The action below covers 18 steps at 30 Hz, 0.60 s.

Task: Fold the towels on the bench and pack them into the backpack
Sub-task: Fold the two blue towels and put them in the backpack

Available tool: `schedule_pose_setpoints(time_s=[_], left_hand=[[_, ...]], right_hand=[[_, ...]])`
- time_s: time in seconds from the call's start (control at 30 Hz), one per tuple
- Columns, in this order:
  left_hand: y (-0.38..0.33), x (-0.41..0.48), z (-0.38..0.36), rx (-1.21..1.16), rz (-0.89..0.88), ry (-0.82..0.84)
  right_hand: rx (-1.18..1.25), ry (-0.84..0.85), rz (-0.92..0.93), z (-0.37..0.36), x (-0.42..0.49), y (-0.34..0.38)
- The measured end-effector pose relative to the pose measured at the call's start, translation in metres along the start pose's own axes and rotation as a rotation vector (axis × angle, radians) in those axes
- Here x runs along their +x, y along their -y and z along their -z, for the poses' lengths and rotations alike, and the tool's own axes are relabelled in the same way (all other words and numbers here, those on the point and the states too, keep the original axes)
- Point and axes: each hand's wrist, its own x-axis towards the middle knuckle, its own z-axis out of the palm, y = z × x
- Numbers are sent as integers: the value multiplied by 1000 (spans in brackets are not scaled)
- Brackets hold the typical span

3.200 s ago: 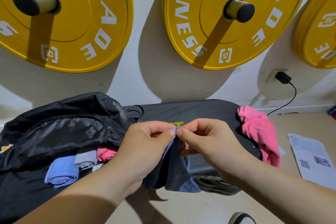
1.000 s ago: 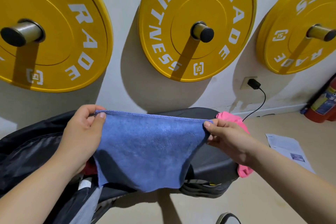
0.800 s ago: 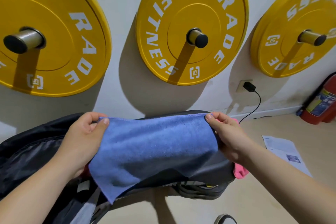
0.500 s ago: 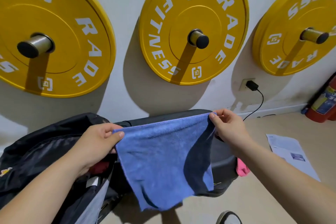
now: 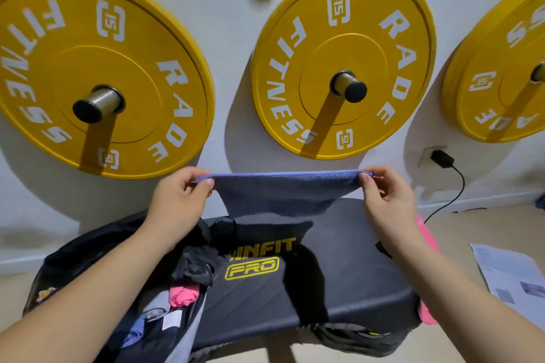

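I hold a blue towel (image 5: 283, 191) stretched out above the far end of the black bench (image 5: 348, 274). My left hand (image 5: 180, 200) pinches its left corner and my right hand (image 5: 383, 197) pinches its right corner. The cloth hangs away from me, so only its top part shows. The black backpack (image 5: 97, 250) lies open on the bench's left end. Rolled pink (image 5: 182, 295), grey (image 5: 156, 305) and blue (image 5: 134, 333) towels sit inside it. A pink towel (image 5: 426, 236) lies at the bench's right edge, mostly behind my right forearm.
Three yellow weight plates (image 5: 342, 59) hang on pegs on the wall just behind the bench. A charger (image 5: 441, 158) is plugged in at the right, its cable running to the floor. A paper sheet (image 5: 513, 277) lies on the floor at right.
Both hands have lifted the blue towel higher and swung it forward over the bench. It hung down in front of the bench before; now the bench top with its logo shows.
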Motion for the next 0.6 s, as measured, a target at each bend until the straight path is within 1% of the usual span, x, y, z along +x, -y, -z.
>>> schedule_pose_setpoints(time_s=[0.07, 0.13, 0.2, 0.23, 0.3, 0.37, 0.43, 0.5, 0.6], left_hand=[[26, -22, -4, 47, 67, 67], [60, -47, -7, 143, 152, 167], [92, -67, -7, 258, 224, 348], [104, -75, -6, 313, 249, 457], [117, -85, -5, 399, 271, 636], [120, -90, -6, 442, 265, 710], [116, -92, -8, 402, 278, 728], [112, -93, -10, 342, 312, 744], [109, -98, -9, 318, 403, 774]], right_hand=[[-81, 113, -62, 8, -6, -13], [-83, 332, -151, 17, -16, -29], [-99, 591, -272, 27, -29, -50], [-149, 705, -320, 32, -37, -59], [-295, 851, -350, 42, -52, -75], [-439, 915, -352, 48, -64, -84], [-509, 965, -394, 50, -72, -86], [-497, 979, -478, 53, -75, -86], [-455, 960, -590, 56, -75, -81]])
